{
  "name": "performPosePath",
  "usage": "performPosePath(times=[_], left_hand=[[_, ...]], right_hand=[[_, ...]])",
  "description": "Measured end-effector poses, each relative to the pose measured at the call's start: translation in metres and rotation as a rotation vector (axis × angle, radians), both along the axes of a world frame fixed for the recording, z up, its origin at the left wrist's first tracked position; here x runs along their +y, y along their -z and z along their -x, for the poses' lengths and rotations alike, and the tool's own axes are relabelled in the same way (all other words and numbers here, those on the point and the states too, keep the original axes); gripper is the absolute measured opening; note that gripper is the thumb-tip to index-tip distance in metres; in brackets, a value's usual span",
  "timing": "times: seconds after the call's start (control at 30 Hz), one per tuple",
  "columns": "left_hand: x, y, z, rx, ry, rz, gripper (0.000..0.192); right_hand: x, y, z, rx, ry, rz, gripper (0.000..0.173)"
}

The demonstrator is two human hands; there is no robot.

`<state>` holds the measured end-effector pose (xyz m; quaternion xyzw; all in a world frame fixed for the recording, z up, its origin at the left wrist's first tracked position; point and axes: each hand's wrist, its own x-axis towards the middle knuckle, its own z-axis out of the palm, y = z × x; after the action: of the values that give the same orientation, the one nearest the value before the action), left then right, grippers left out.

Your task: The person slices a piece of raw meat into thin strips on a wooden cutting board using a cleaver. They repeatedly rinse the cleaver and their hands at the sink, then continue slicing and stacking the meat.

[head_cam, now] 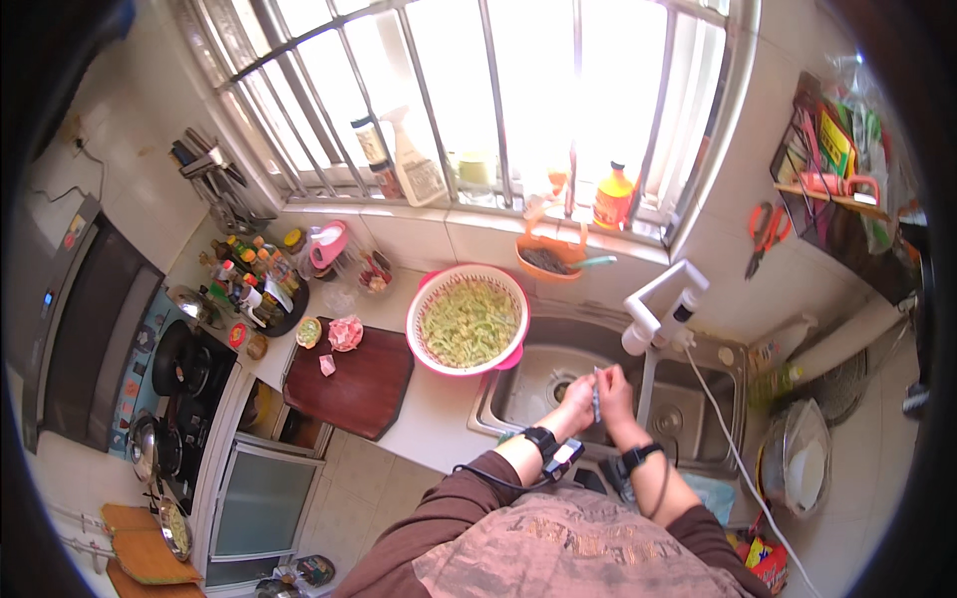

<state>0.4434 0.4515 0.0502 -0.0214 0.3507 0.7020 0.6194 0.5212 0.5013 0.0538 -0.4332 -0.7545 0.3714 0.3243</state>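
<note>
Over the left basin of the steel sink (pixel 523 389), my left hand (pixel 578 402) and my right hand (pixel 615 392) are close together. Both sets of fingers hold a small greyish strip-like item (pixel 597 396) between them; its kind cannot be made out. Just right of my hands stands the white faucet (pixel 641 336). To the left, a pink and white colander (pixel 413 336) holds chopped pale green vegetables (pixel 469 323). Beyond it lies a dark red cutting board (pixel 348 389), with pink meat-like pieces (pixel 345 333) at its upper edge.
An orange basket (pixel 549 261) hangs below the barred window. Seasoning bottles (pixel 258 280) crowd the left corner beside the stove (pixel 205 418). A white hose (pixel 721 418) crosses the right basin's edge. Red-handled scissors (pixel 765 233) hang on the right wall near a loaded shelf (pixel 837 196).
</note>
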Motion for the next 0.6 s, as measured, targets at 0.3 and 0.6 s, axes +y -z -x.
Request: performPosePath(times=[0.3, 0.6], left_hand=[[-0.002, 0.011, 0.013, -0.071, -0.008, 0.088, 0.025], [-0.004, 0.007, 0.022, -0.045, 0.064, 0.046, 0.031]], right_hand=[[-0.007, -0.014, -0.002, -0.014, -0.109, 0.0, 0.021], [-0.003, -0.027, 0.002, -0.037, -0.034, -0.007, 0.02]])
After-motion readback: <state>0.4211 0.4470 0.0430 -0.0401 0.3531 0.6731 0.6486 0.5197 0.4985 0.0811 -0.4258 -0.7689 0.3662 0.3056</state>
